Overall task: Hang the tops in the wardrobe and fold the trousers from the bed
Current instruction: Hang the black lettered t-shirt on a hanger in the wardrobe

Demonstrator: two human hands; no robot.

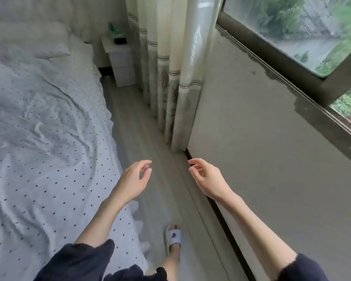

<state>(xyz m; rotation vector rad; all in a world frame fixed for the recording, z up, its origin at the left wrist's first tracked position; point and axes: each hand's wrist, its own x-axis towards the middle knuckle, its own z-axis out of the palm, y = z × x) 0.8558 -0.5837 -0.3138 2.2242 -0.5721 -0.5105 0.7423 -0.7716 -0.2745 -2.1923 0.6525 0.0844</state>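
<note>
Flanking floor (150, 142): bed (49, 128), curtain (170, 78), nightstand (122, 61).

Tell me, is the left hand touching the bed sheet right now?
Cannot tell. In the head view the left hand hangs open near the edge of the bed sheet, fingers over the floor, but no gap or contact shows plainly.

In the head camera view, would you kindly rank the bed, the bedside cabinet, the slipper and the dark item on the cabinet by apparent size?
1. Bed
2. Bedside cabinet
3. Slipper, though nearness to the camera enlarges it
4. Dark item on the cabinet
</note>
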